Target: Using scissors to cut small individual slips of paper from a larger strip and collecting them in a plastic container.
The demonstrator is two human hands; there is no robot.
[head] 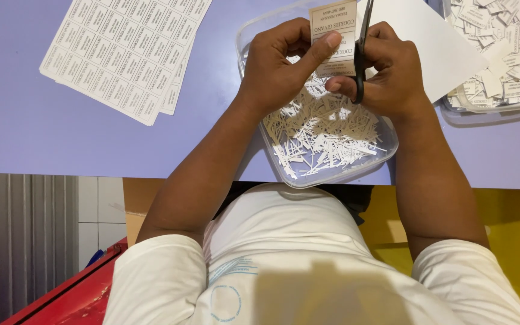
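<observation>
From the head camera, my left hand (278, 69) pinched a narrow strip of printed labels (333, 37) between thumb and fingers, its grip closed tight on the paper and holding it upright just above the clear plastic tray (386, 150). My right hand (389, 72) was wrapped shut around the handles of the black scissors (361, 51), whose blades pointed away from me and lay against the right edge of the strip. The tray sat directly beneath both hands, near the front edge of the lilac tabletop (49, 129), and held a heap of thin white paper offcuts (323, 132) (slivers mostly, lying every which way). Left of the tray and well apart from it lay a stack of uncut label sheets (130, 51). Right of the tray stood a second clear container (501, 54) filled with cut labels, and a blank white sheet (422, 42) lay between the two, partly behind my right hand.
</observation>
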